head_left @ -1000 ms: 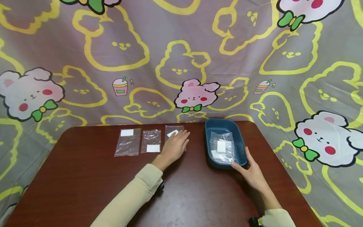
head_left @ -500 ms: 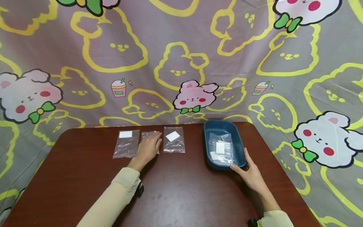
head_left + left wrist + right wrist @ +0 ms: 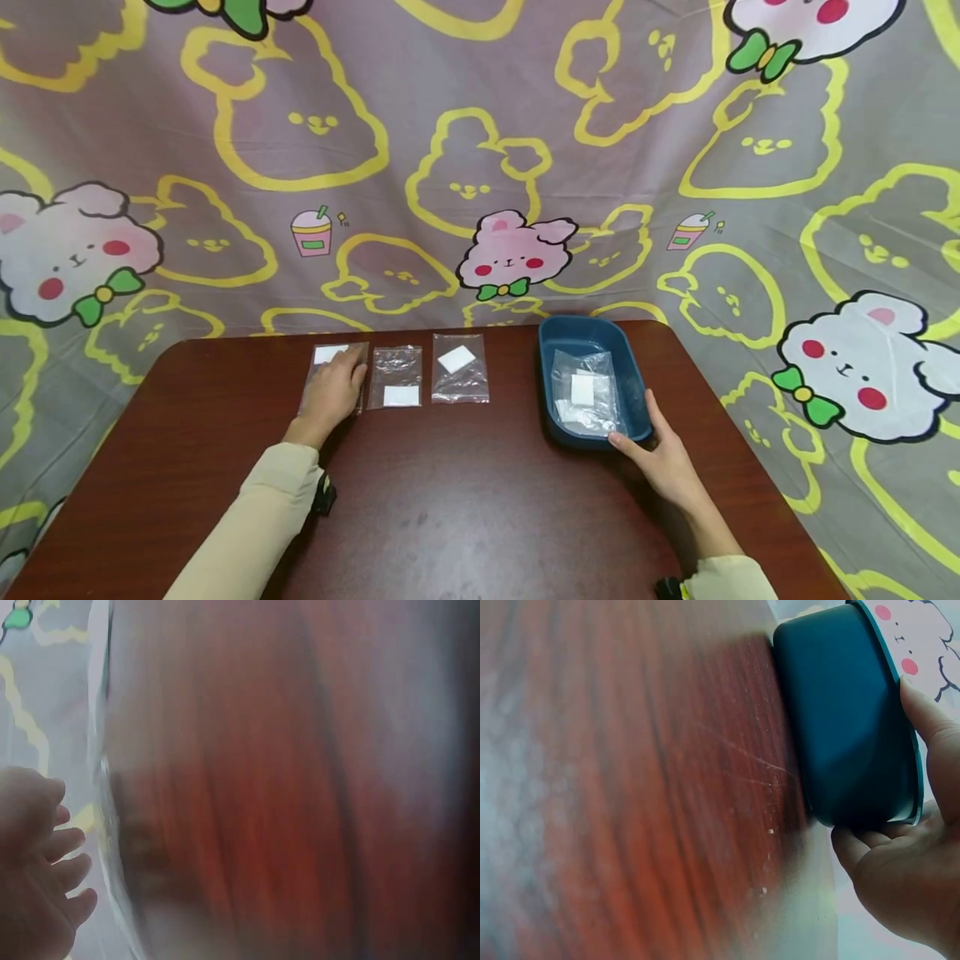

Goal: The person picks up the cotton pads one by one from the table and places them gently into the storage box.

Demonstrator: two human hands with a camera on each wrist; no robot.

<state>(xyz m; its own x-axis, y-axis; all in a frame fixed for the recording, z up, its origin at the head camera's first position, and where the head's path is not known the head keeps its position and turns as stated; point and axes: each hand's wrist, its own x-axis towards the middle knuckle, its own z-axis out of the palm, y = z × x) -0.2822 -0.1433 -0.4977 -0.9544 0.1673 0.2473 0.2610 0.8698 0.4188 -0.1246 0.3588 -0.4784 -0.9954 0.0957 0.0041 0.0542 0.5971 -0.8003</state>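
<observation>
Three clear plastic bags with white labels lie in a row on the brown table [image 3: 465, 508]. My left hand [image 3: 334, 390] rests flat on the leftmost bag [image 3: 327, 360], fingers straight. The middle bag [image 3: 397, 377] and the right bag [image 3: 459, 368] lie uncovered beside it. My right hand [image 3: 658, 450] holds the near right corner of a dark blue tub [image 3: 626, 367], thumb along its rim and fingers under its end. Inside the tub lie clear bags [image 3: 587, 392] with a white label. In the right wrist view the tub [image 3: 851, 712] sits against my right hand [image 3: 907, 855]. The left wrist view is blurred, with my left hand [image 3: 37, 862] at its left edge.
A patterned cloth [image 3: 480, 150] with cartoon rabbits hangs behind and around the table. The table's near half is bare wood. Cream sleeves [image 3: 247, 533] cover both forearms.
My left hand has slid leftward along the row, from the right bag over the middle bag onto the leftmost one. The right hand and tub have stayed put.
</observation>
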